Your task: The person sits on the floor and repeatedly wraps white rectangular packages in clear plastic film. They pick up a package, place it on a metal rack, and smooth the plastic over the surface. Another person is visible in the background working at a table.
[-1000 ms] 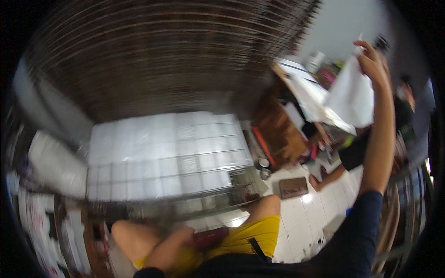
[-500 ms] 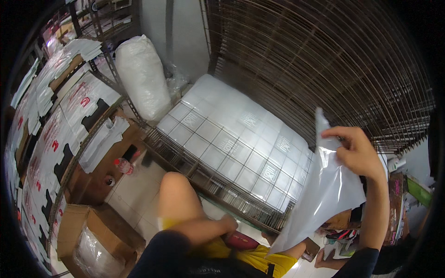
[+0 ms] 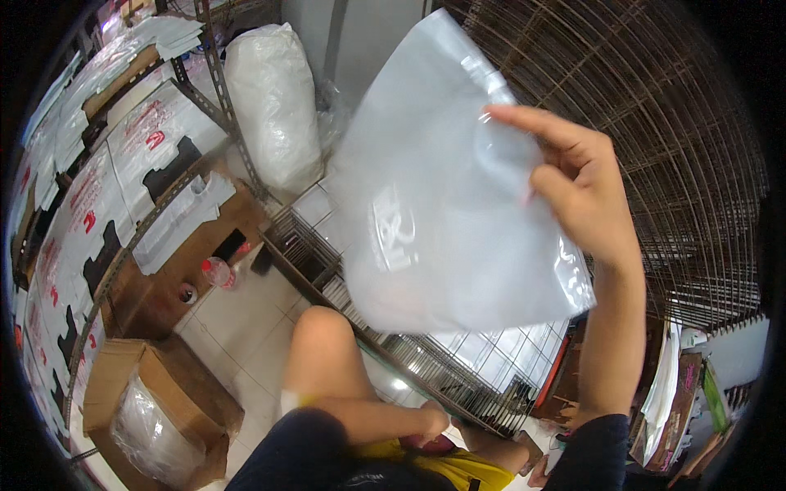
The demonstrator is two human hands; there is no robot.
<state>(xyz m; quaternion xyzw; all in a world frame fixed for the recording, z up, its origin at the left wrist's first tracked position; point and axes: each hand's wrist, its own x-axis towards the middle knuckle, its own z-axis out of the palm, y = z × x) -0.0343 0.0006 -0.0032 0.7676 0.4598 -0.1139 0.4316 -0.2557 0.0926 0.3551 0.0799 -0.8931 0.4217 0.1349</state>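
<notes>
The room is a cluttered workroom with a pale tiled floor (image 3: 233,331). Stacked white cartons (image 3: 74,225) line 9 o'clock, a plastic-wrapped bundle (image 3: 274,110) stands at 11, an open cardboard box (image 3: 123,356) sits at 8, and raised wire racks (image 3: 655,155) fill 1 to 3.

The plastic bag (image 3: 434,213), pale with a white printed mark, is in the air above centre toward 12 o'clock, over a lower rack (image 3: 483,409) bearing white sheets (image 3: 487,348). The right hand (image 3: 588,180), at 2 o'clock, has it near one edge: forefinger and thumb stand apart, the other fingers are curled, and the bag appears pinched at the thumb, the exact contact being hidden. An edge hold probably lets the rest spread uncreased; the grid likely keeps the sheets flat.

The left hand (image 3: 430,421) is near 6 o'clock beside a dark red item (image 3: 438,445); whether its fingers grip this cannot be told. The bag covers most of the sheets.
</notes>
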